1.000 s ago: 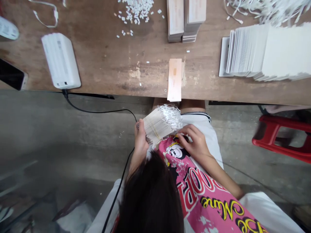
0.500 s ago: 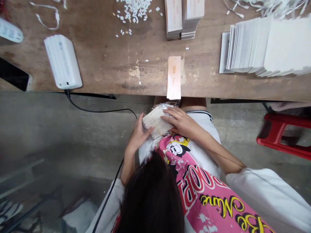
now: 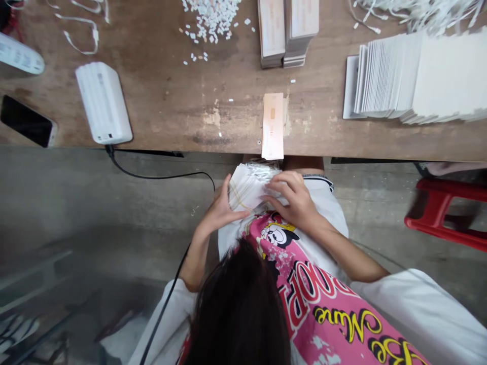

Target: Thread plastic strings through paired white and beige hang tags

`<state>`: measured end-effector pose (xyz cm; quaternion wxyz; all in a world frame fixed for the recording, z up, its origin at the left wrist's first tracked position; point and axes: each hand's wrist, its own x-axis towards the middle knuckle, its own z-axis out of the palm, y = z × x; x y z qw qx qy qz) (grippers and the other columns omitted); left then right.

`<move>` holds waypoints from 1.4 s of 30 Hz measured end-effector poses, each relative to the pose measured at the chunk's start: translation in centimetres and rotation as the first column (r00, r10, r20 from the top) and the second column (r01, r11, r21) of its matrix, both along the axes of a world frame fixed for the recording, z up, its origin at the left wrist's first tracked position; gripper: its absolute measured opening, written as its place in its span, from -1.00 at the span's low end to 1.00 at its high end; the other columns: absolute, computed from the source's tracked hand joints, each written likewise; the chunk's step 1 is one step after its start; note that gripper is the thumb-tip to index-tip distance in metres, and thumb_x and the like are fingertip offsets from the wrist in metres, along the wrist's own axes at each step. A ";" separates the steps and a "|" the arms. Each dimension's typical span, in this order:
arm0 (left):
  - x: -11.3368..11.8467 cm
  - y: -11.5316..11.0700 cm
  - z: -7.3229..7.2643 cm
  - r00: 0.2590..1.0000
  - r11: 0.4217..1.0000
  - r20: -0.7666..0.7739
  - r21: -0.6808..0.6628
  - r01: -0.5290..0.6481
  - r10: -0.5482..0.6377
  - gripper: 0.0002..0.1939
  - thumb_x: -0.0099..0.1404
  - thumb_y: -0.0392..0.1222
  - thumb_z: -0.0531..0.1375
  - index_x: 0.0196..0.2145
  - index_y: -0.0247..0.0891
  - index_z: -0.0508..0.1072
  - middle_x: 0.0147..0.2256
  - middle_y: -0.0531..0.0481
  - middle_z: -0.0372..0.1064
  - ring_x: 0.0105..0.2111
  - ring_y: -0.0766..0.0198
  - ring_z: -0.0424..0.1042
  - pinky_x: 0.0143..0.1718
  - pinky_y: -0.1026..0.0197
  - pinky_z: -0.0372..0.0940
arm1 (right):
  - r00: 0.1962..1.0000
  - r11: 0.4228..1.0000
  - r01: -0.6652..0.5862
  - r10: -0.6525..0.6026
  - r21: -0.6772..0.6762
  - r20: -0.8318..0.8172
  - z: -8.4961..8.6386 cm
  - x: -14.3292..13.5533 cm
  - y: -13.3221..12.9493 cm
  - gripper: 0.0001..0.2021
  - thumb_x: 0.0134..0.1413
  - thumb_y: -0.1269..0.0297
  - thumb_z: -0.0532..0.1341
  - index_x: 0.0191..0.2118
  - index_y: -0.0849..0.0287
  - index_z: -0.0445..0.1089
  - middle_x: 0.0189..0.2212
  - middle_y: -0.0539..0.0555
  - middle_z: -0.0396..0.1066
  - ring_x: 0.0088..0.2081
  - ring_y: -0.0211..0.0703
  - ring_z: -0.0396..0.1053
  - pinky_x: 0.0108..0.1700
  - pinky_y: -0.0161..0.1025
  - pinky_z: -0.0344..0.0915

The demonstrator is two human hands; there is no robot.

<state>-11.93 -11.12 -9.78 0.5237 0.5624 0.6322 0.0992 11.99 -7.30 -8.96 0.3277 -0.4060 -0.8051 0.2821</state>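
Note:
A thick bundle of white cards (image 3: pixel 240 185) rests on my lap, with a thin yellowish band around it. Whitish strings (image 3: pixel 262 171) fan out blurred at its far right end. My left hand (image 3: pixel 222 208) grips the bundle from the left, thumb along the near edge and fingers on the far side. At the right end, my right hand (image 3: pixel 291 195) bends its fingers and thumb onto the cards and strings; its exact hold is partly blurred. Just beyond, a small pile of narrow pinkish cards (image 3: pixel 273 126) lies at the table edge.
The wooden table (image 3: pixel 160 111) carries white bits (image 3: pixel 215 20), two card stacks (image 3: pixel 300 30), a large row of white cards (image 3: pixel 384 78) and white cords (image 3: pixel 418 12). At left lie a white power bank (image 3: pixel 104 104) with black cable (image 3: pixel 163 177) and a phone (image 3: pixel 28 120). A red stool (image 3: pixel 429 208) stands right.
My left hand has turned the bundle and shifted slightly right, its thumb now along the near edge. My right hand has drawn back from over the cards to their right end, fingers more bent.

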 end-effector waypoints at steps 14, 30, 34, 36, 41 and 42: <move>2.0 0.2 3.2 0.983 0.957 0.171 -0.291 -0.006 0.059 0.16 0.06 0.05 0.33 0.35 -0.39 -0.30 0.36 -0.35 -0.27 0.35 -0.05 -0.16 0.35 -0.08 -0.19 | 0.992 0.989 0.062 -0.047 -0.132 0.120 3.6 -2.3 -3.5 -0.91 0.19 0.42 0.18 -0.27 0.30 0.43 -0.27 0.21 0.40 -0.16 -0.02 0.22 -0.12 -0.08 0.27; 2.7 -0.8 1.6 0.931 0.962 0.312 -0.248 -0.114 0.191 0.15 0.06 -0.06 0.34 0.36 -0.25 -0.31 0.39 -0.22 -0.33 0.38 0.02 -0.24 0.36 0.00 -0.28 | 0.820 0.991 0.091 -0.130 0.098 0.558 2.3 -3.1 -3.6 -0.94 0.08 0.41 0.22 -0.40 0.25 0.36 -0.40 0.18 0.33 -0.30 0.02 0.10 -0.27 -0.12 -0.04; 2.7 -0.6 1.5 0.934 0.960 0.306 -0.259 -0.107 0.186 0.18 0.02 -0.04 0.36 0.36 -0.26 -0.31 0.39 -0.22 -0.35 0.37 -0.01 -0.24 0.36 -0.02 -0.28 | 0.827 0.987 0.047 -0.125 0.154 0.548 1.9 -2.4 -2.1 -0.91 0.12 0.42 0.17 -0.40 0.23 0.34 -0.42 0.16 0.30 -0.29 0.01 0.08 -0.25 -0.12 -0.06; 2.8 -0.5 1.4 0.941 0.961 0.286 -0.253 -0.107 0.180 0.19 -0.01 -0.03 0.37 0.36 -0.29 -0.29 0.39 -0.24 -0.34 0.37 -0.03 -0.25 0.36 -0.03 -0.28 | 0.829 0.984 0.025 -0.120 0.178 0.546 1.8 -2.0 -1.5 -0.88 0.16 0.42 0.13 -0.40 0.23 0.33 -0.41 0.17 0.28 -0.29 0.00 0.06 -0.24 -0.13 -0.07; 2.9 -0.4 1.3 0.942 0.963 0.286 -0.247 -0.107 0.178 0.19 -0.03 -0.02 0.37 0.35 -0.31 -0.26 0.38 -0.27 -0.32 0.37 -0.04 -0.24 0.36 -0.04 -0.26 | 0.811 0.972 0.046 -0.172 0.233 0.559 1.3 -1.4 -0.5 -0.82 0.22 0.41 0.06 -0.38 0.23 0.33 -0.36 0.20 0.29 -0.27 0.01 0.04 -0.23 -0.12 -0.08; 2.9 -0.4 1.3 0.938 0.962 0.296 -0.249 -0.109 0.183 0.19 -0.03 -0.02 0.37 0.35 -0.30 -0.26 0.38 -0.26 -0.32 0.37 -0.04 -0.23 0.36 -0.04 -0.25 | 0.812 0.970 0.052 -0.180 0.238 0.556 1.2 -1.4 -0.6 -0.82 0.22 0.41 0.05 -0.39 0.23 0.33 -0.37 0.20 0.29 -0.27 0.01 0.04 -0.23 -0.12 -0.08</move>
